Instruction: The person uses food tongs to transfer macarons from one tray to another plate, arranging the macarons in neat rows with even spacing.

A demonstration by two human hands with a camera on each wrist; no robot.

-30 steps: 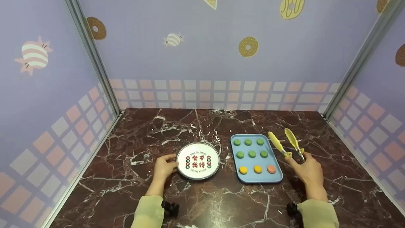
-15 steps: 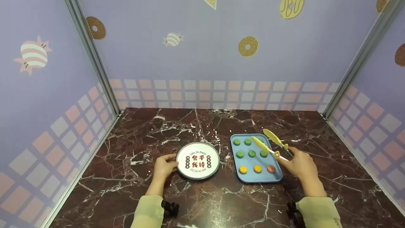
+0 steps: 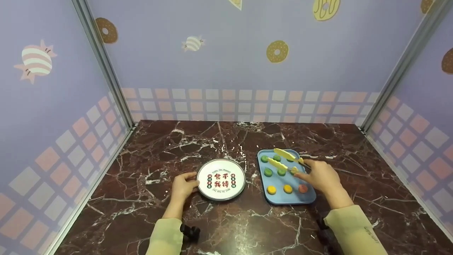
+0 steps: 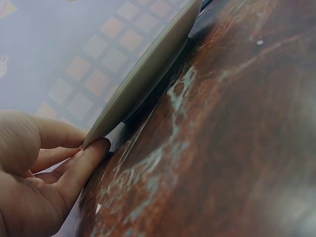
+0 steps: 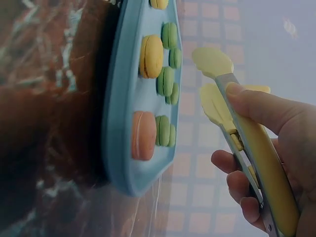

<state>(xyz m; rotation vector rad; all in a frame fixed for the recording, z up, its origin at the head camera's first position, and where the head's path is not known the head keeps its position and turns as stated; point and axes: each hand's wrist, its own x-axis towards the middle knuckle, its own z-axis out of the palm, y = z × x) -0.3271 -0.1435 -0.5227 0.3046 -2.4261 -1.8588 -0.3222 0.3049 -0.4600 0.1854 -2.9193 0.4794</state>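
Note:
A round white plate (image 3: 221, 180) with red lettering and a dark rim lies on the table. My left hand (image 3: 183, 186) pinches its left edge, and the left wrist view shows thumb and fingers at the rim of the plate (image 4: 148, 64). My right hand (image 3: 324, 179) grips yellow-tipped tongs (image 5: 269, 173), their two tips apart with nothing between them. In the head view the tongs overlap the back half of a blue tray (image 3: 293, 199). On it sit several green macarons (image 3: 268, 172), two yellow macarons (image 3: 271, 190) and one pink macaron (image 3: 303, 188). The tongs partly cover the right-hand green ones.
The dark red marbled table (image 3: 219, 226) has a strip of bare surface between plate and tray. Purple patterned panels (image 3: 230, 63) close it in at the back and on both sides, with metal posts at the back corners.
My right hand has moved left with the tongs, from beside the tray to over its back part. The tongs' tips have drawn closer together. Left hand and plate have stayed in place.

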